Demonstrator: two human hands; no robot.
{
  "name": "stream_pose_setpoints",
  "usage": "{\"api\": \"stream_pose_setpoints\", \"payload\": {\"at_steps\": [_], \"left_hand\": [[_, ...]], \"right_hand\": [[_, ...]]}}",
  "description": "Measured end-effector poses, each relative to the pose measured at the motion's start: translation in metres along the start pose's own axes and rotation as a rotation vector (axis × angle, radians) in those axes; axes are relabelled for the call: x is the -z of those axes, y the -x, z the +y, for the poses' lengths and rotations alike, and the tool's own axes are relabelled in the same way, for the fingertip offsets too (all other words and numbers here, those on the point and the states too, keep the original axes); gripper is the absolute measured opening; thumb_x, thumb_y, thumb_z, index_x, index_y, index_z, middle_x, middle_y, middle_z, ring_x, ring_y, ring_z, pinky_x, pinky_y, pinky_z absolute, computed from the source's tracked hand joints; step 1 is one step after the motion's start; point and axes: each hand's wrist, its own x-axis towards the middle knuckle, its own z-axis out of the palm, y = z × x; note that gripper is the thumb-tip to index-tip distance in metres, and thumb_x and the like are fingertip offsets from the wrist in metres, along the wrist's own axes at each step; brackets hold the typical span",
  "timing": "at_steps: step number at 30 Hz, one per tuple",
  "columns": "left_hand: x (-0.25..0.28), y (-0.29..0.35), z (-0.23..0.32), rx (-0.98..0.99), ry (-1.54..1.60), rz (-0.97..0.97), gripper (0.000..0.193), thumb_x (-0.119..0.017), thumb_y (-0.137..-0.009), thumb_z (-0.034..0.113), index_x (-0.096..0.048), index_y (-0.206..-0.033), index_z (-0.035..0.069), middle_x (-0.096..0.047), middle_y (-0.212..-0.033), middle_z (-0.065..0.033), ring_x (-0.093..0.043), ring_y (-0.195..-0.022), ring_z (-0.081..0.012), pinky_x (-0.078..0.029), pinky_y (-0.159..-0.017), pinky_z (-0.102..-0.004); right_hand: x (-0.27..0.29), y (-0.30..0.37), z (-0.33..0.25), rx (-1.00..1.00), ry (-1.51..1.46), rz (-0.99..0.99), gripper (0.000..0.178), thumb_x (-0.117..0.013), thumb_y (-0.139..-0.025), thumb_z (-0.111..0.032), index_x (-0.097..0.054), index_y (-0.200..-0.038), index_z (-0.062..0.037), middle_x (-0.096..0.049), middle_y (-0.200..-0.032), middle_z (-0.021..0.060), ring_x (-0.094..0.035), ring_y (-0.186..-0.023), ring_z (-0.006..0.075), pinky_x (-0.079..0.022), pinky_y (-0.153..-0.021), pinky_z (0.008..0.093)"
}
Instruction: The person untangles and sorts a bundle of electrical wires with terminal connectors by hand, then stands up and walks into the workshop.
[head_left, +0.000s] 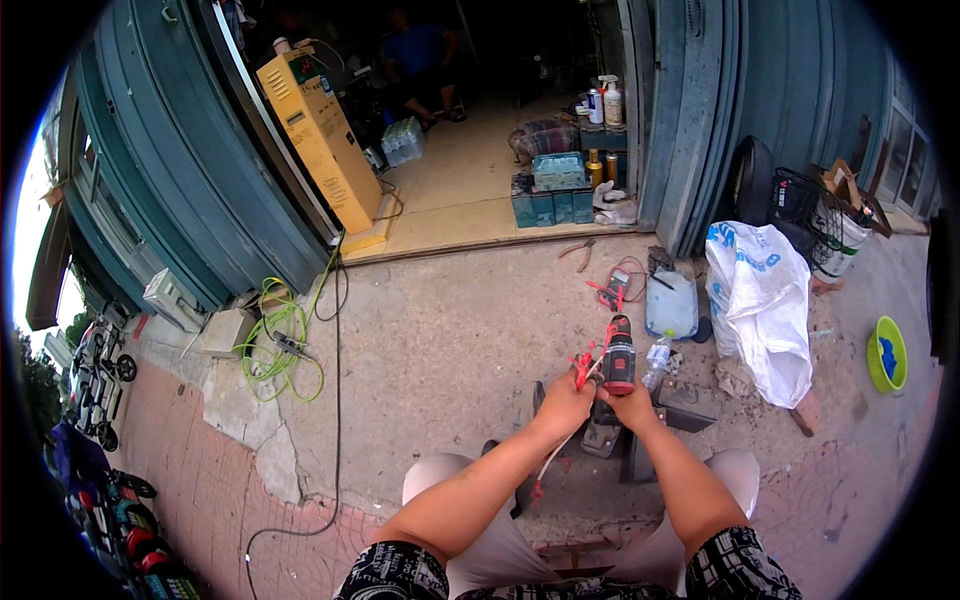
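My right hand (629, 407) is closed around a red and black cordless drill (619, 358), which points away from me. Beside it, my left hand (566, 406) grips a bundle of red connectors (583, 366) on a pale cable (546, 462) that hangs down between my knees. Dark grey and black box-shaped parts (688, 404) lie on the ground below and right of my hands. Just beyond the drill is a red multimeter (614, 288) with its leads. A clear plastic bottle (657, 360) lies to the right of the drill.
Pliers (577, 254) and a translucent jug (671, 305) lie ahead. A white sack (760, 310) and green basin (886, 354) stand right. A green hose-like coil (275, 345) and black cable (338, 430) run left. Past the doorway are a yellow cabinet (318, 140) and a seated person (420, 55).
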Motion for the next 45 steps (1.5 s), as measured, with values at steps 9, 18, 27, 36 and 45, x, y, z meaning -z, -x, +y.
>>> {"api": "stream_pose_setpoints", "payload": {"at_steps": [9, 18, 27, 36, 45], "left_hand": [[-0.002, 0.002, 0.001, 0.035, -0.093, -0.005, 0.019, -0.049, -0.091, 0.015, -0.060, -0.094, 0.000, -0.065, -0.081, -0.0057, -0.057, -0.073, -0.0132, -0.045, -0.071, -0.0274], [-0.004, 0.006, 0.002, 0.042, -0.035, -0.018, 0.020, -0.050, -0.091, 0.018, -0.061, -0.092, 0.002, -0.064, -0.080, -0.0034, -0.054, -0.071, -0.0114, -0.043, -0.065, -0.0265], [-0.004, 0.009, 0.003, 0.067, 0.054, -0.037, 0.016, -0.051, -0.091, 0.018, -0.059, -0.088, 0.005, -0.059, -0.075, -0.0001, -0.047, -0.061, -0.0074, -0.038, -0.055, -0.0241], [-0.006, 0.008, -0.001, 0.067, 0.072, -0.090, 0.016, -0.051, -0.091, 0.018, -0.057, -0.097, 0.004, -0.061, -0.078, -0.0008, -0.046, -0.057, -0.0069, -0.039, -0.052, -0.0229], [-0.006, 0.016, 0.015, 0.128, 0.078, -0.150, 0.021, -0.050, -0.093, 0.019, -0.054, -0.106, 0.003, -0.062, -0.082, -0.0040, -0.049, -0.055, -0.0082, -0.043, -0.051, -0.0236]], "right_hand": [[0.001, -0.001, 0.006, -0.001, 0.029, 0.006, 0.055, -0.075, -0.071, -0.004, -0.048, -0.118, -0.0058, -0.065, -0.097, 0.0095, -0.063, -0.089, 0.0192, -0.050, -0.079, 0.0316], [0.001, 0.002, -0.008, -0.012, 0.009, 0.000, 0.055, -0.076, -0.071, -0.006, -0.048, -0.119, -0.0057, -0.065, -0.097, 0.0097, -0.063, -0.089, 0.0195, -0.050, -0.078, 0.0317], [0.001, 0.001, -0.002, -0.048, 0.037, -0.028, 0.056, -0.076, -0.071, -0.007, -0.047, -0.119, -0.0067, -0.065, -0.098, 0.0106, -0.064, -0.091, 0.0217, -0.049, -0.079, 0.0325], [0.000, -0.006, 0.017, -0.073, -0.008, -0.042, 0.055, -0.078, -0.071, -0.011, -0.049, -0.118, -0.0077, -0.066, -0.099, 0.0108, -0.064, -0.093, 0.0220, -0.049, -0.080, 0.0330], [0.001, -0.004, 0.012, -0.067, -0.033, -0.053, 0.055, -0.077, -0.071, -0.013, -0.049, -0.118, -0.0075, -0.066, -0.098, 0.0105, -0.064, -0.092, 0.0203, -0.049, -0.079, 0.0320]]}}
